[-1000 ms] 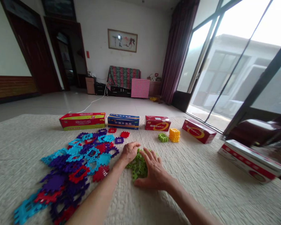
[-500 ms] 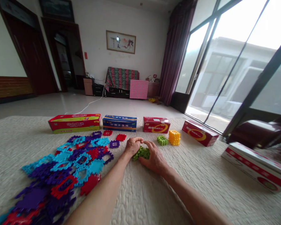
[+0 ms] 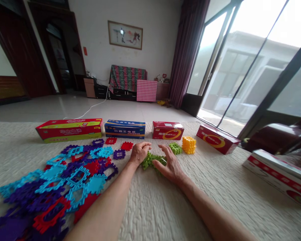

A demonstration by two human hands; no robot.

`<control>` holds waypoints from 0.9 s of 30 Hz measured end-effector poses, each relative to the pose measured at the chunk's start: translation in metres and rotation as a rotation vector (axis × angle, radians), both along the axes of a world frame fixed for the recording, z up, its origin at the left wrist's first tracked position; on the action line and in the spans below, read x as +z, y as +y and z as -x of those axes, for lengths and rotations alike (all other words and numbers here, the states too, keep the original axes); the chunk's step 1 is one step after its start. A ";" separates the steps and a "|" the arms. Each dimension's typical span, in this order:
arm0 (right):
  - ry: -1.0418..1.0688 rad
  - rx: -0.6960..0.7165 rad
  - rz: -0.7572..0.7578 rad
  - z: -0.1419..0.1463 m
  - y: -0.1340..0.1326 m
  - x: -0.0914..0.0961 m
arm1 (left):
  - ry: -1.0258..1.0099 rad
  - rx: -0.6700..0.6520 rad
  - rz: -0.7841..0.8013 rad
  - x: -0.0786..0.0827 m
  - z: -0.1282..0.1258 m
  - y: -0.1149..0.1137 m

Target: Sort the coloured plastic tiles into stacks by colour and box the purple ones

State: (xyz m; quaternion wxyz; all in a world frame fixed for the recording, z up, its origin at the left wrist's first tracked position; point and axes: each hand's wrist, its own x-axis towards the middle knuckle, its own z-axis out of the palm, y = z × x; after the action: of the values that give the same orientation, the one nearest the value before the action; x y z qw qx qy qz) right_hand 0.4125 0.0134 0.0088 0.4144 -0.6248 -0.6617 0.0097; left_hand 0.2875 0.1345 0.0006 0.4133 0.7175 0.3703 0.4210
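Observation:
Green toothed plastic building tiles (image 3: pixel 147 161) form a small cluster on the beige quilted cover between my hands. My left hand (image 3: pixel 139 153) is closed at the cluster's left side, its fingers curled over and a tilted green tile against it; the fingertips are partly hidden. On the right, my right hand (image 3: pixel 172 167) is open, its thumb over the green tiles and its fingers apart from the thumb. Just beyond the right hand lies another green toothed piece (image 3: pixel 175 148), beside an upright yellow cube (image 3: pixel 189 145) made of similar tiles.
Purple, red and light-blue tiles (image 3: pixel 96 183) spread in a heap on the left. Behind stand a red-and-green box (image 3: pixel 70 130), a blue box (image 3: pixel 125 129) and a red box (image 3: pixel 167 130). Another red box (image 3: pixel 217 139) and a white-and-red box (image 3: pixel 278 175) stand at right.
My right hand has opened and drawn away from my left hand, showing more of the green tiles. My left hand stays closed by them. The view has shifted slightly.

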 end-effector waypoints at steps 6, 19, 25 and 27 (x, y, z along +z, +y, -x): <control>-0.046 0.061 0.059 -0.001 -0.022 0.008 | 0.008 -0.014 -0.002 -0.002 -0.002 0.000; -0.049 0.080 0.063 -0.005 -0.023 0.001 | 0.021 -0.004 -0.040 -0.005 -0.005 0.002; 0.065 0.004 -0.001 -0.005 -0.021 0.007 | 0.046 0.001 -0.043 -0.002 -0.004 0.001; 0.142 -0.047 0.043 -0.007 -0.018 0.007 | 0.053 0.006 -0.041 -0.001 -0.004 0.000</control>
State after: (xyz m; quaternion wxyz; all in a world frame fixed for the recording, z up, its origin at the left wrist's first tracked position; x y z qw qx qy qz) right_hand 0.4198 -0.0047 0.0156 0.4467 -0.6465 -0.6157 0.0585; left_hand 0.2914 0.1349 -0.0009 0.3874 0.7356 0.3746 0.4104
